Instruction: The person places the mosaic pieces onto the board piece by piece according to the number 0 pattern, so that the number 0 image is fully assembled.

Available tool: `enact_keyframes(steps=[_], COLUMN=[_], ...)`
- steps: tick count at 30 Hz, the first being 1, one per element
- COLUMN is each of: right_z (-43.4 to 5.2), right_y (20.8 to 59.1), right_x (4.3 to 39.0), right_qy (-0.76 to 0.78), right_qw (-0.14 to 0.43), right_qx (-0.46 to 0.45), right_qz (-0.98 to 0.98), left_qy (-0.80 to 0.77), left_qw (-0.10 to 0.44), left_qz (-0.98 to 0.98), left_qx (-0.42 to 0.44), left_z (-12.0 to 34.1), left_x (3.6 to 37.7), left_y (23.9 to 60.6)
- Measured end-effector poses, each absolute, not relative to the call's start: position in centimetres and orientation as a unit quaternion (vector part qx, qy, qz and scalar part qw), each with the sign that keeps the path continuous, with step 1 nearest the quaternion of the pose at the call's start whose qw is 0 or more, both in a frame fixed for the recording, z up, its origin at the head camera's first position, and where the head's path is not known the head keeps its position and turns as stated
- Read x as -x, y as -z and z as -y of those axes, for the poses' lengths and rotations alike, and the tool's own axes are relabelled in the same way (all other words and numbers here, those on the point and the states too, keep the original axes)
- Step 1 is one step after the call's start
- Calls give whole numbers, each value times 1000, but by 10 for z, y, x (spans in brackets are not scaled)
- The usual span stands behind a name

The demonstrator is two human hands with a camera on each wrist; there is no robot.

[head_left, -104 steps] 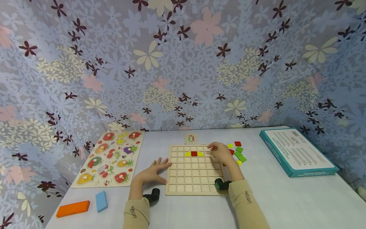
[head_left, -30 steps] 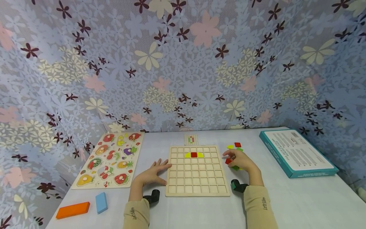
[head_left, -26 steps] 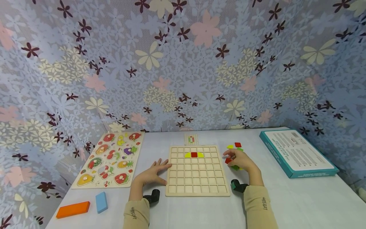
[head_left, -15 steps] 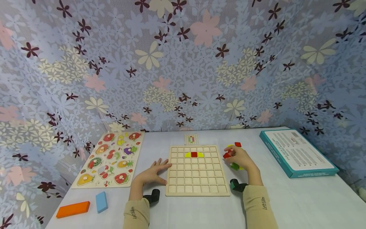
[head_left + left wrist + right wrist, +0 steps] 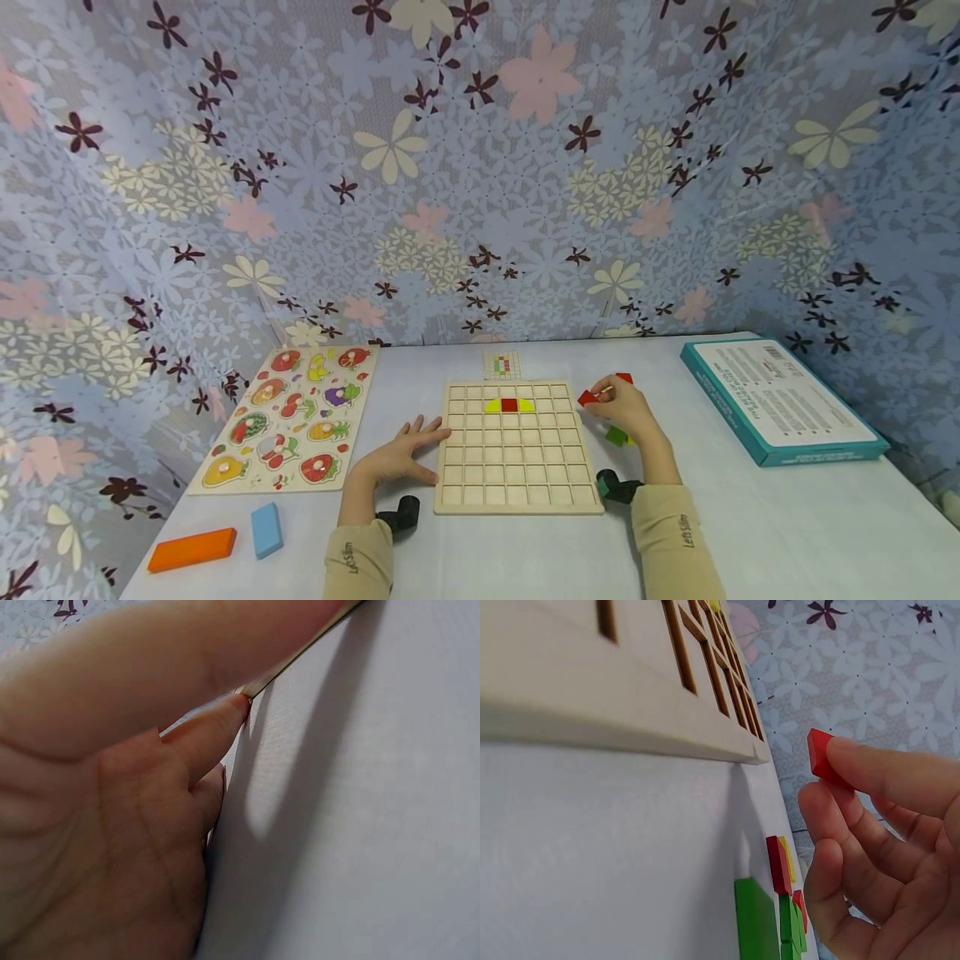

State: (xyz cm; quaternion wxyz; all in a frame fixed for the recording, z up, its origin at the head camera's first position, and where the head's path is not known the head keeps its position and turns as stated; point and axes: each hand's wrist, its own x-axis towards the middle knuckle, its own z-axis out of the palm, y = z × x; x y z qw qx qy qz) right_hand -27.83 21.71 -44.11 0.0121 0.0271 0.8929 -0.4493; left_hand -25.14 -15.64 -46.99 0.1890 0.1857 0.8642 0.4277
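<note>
My right hand (image 5: 626, 410) pinches a red square tile (image 5: 820, 755) between thumb and fingertips, held up just off the right edge of the wooden grid board (image 5: 517, 505). Set in the board's second row is a red square (image 5: 510, 405) flanked by two yellow quarter-round tiles (image 5: 492, 406). My left hand (image 5: 393, 457) lies beside the board with fingers spread, its thumb and a fingertip touching the left edge. Below my right hand are green tiles (image 5: 756, 922), and another red tile (image 5: 778, 864) lies beyond them; the hand partly hides this pile in the head view.
A small pattern card (image 5: 502, 365) lies behind the board. On the left are a fruit puzzle board (image 5: 300, 417), an orange block (image 5: 192, 549) and a blue block (image 5: 266, 530). A teal box (image 5: 783, 400) lies at the right, and a floral cloth hangs behind.
My right hand has gone from the board's upper right to the loose tiles, then picked up a red tile and moved slightly up and left with it. My left hand stays put.
</note>
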Motion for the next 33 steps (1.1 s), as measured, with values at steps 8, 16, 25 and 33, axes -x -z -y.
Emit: enact_keyframes(steps=[8, 16, 25, 33], right_z=[-212, -207, -199, -191], right_y=[439, 437, 436, 435], right_x=[280, 278, 279, 278], right_qy=[451, 457, 470, 464], right_qw=[6, -2, -6, -7], right_qx=[-18, -8, 22, 29], right_qz=[-892, -889, -883, -885], left_qy=[-430, -427, -426, -426], left_qw=[190, 190, 189, 189], left_qz=[-863, -864, -864, -865], left_qx=[-186, -189, -189, -187], left_z=[156, 156, 155, 156], left_x=[250, 251, 251, 251], left_y=[468, 468, 468, 468])
